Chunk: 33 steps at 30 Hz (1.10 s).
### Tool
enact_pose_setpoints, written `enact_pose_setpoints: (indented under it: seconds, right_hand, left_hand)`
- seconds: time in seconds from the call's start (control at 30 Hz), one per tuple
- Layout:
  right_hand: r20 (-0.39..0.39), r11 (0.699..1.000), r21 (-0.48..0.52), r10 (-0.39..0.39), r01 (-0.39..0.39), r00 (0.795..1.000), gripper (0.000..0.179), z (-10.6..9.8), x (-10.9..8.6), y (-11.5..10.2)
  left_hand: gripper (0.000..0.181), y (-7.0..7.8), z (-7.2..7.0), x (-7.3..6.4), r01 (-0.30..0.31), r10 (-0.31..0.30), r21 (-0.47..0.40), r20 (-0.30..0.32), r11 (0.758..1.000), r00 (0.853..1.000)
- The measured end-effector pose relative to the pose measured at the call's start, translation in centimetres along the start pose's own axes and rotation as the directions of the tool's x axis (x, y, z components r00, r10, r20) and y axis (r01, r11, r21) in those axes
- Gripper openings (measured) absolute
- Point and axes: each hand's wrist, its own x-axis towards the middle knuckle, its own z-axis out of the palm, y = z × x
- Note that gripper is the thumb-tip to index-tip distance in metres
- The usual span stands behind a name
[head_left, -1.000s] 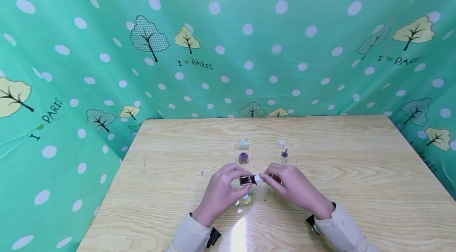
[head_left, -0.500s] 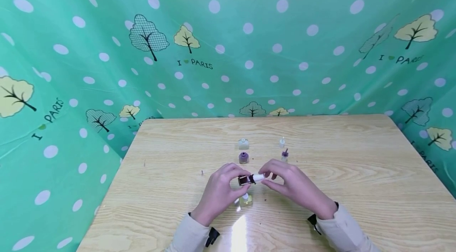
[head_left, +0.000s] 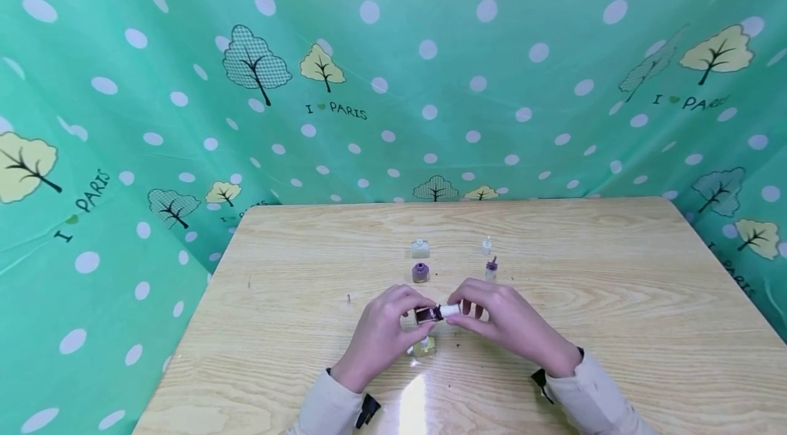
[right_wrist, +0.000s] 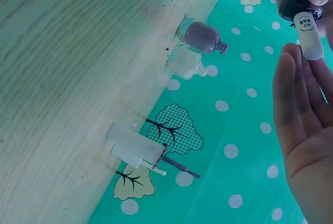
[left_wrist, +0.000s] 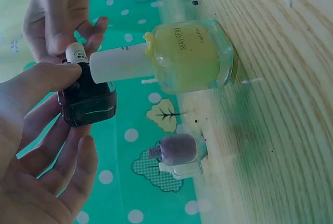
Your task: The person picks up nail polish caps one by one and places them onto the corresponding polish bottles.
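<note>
Over the table's middle, my left hand (head_left: pixel 390 326) holds a bottle of dark nail polish (head_left: pixel 427 314) on its side, thumb and fingers on opposite faces. My right hand (head_left: pixel 501 312) has thumb and forefinger at the bottle's white cap (head_left: pixel 451 310), pinching its far end. That cap (right_wrist: pixel 309 37) sits on the bottle's neck, with dark polish smeared round the joint. Just below the hands stands a capped yellow nail polish (left_wrist: pixel 187 57), with dried yellow polish at its collar. In the left wrist view it partly overlaps the dark bottle (left_wrist: pixel 88 99).
Farther back stand an uncapped purple bottle (head_left: pixel 421 273) and an uncapped white bottle (head_left: pixel 420 249). To their right, two caps stand with brushes upward, one purple-stained (head_left: pixel 491 271), one white (head_left: pixel 486 246). Small dark specks dot the wooden table (head_left: pixel 584 271). A green patterned cloth (head_left: pixel 393 80) hangs behind.
My right fingers have loosened and shifted round the white cap, then closed on its end again. My left hand keeps hold of the dark bottle with barely any movement.
</note>
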Motion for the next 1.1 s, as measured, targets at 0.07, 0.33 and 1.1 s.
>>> enact_pose_setpoints:
  seconds: [0.07, 0.33, 1.1]
  right_hand:
    - [0.004, 1.0, -0.016, -0.009, 0.009, 1.0, 0.014, 0.02, -0.06, 0.04]
    - [-0.006, 0.996, -0.085, 0.032, -0.033, 0.999, 0.009, 0.21, -0.03, -0.16]
    - [-0.002, 0.993, -0.091, 0.071, -0.071, 0.997, 0.01, 0.37, -0.13, -0.75]
  left_hand:
    - [0.028, -0.02, -0.05, 0.02, 0.001, -0.001, 0.001, -0.008, 1.0, 1.0]
    - [0.028, -0.01, -0.18, 0.01, -0.011, 0.012, 0.016, -0.014, 1.0, 1.0]
    - [0.029, -0.14, -0.09, -0.2, -0.017, 0.017, 0.023, -0.038, 1.0, 0.999]
